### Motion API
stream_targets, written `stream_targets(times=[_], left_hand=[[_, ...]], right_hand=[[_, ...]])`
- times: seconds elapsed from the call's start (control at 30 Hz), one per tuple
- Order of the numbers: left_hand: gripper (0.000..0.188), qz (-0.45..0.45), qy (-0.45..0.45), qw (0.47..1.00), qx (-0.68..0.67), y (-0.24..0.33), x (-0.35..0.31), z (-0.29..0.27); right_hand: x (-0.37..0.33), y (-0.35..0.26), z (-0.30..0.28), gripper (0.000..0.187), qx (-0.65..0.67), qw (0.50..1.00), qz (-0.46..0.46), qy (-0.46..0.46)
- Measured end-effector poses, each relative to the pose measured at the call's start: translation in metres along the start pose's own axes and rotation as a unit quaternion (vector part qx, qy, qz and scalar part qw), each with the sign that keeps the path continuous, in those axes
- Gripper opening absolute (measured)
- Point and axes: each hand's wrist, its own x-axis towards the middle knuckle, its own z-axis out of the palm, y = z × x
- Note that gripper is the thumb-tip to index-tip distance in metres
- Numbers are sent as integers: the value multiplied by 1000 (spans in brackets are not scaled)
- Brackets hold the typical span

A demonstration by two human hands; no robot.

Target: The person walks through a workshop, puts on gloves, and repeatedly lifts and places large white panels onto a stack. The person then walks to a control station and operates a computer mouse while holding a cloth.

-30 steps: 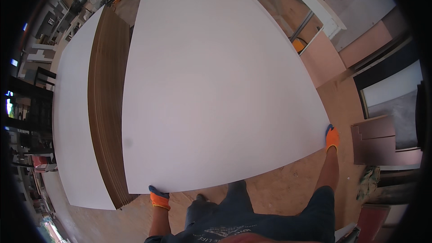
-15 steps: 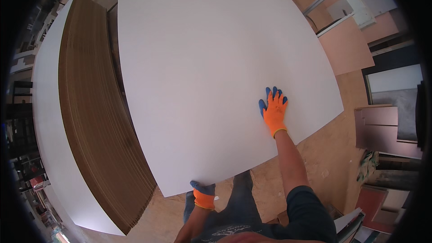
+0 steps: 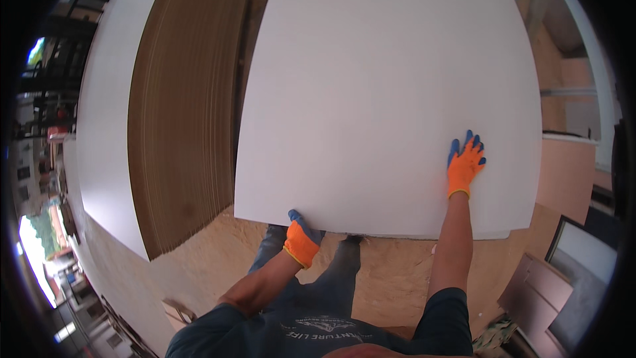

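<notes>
Since the earlier frame, white panel has swung further upright. Left hand hooks its lower edge; right hand lies flat, fingers spread. Likely stiff, heavy, smooth-faced: best gripped at edges.

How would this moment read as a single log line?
left hand: gripping near edge of white panel | right hand: flat on panel top | stack of boards: beside, left | floor: sawdust-covered

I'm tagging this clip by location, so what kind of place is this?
Probably a panel or furniture workshop: the gloved left hand and right hand handle a large white board, beside a tall stack of brown sheets on a sawdust-covered floor.
</notes>
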Motion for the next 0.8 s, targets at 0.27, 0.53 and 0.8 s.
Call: stream_targets(times=[0.27, 0.53, 0.8], left_hand=[[73, -493, -68, 794, -350, 26, 4, -38], [52, -364, 486, 794, -1, -74, -181, -420], [81, -508, 387, 766, -78, -33, -187, -624]], right_hand=[[22, -7, 54, 72, -36, 993, -37, 106], [65, 20, 100, 65, -125, 987, -43, 91], [-35, -13, 89, 32, -284, 920, -269, -21]])
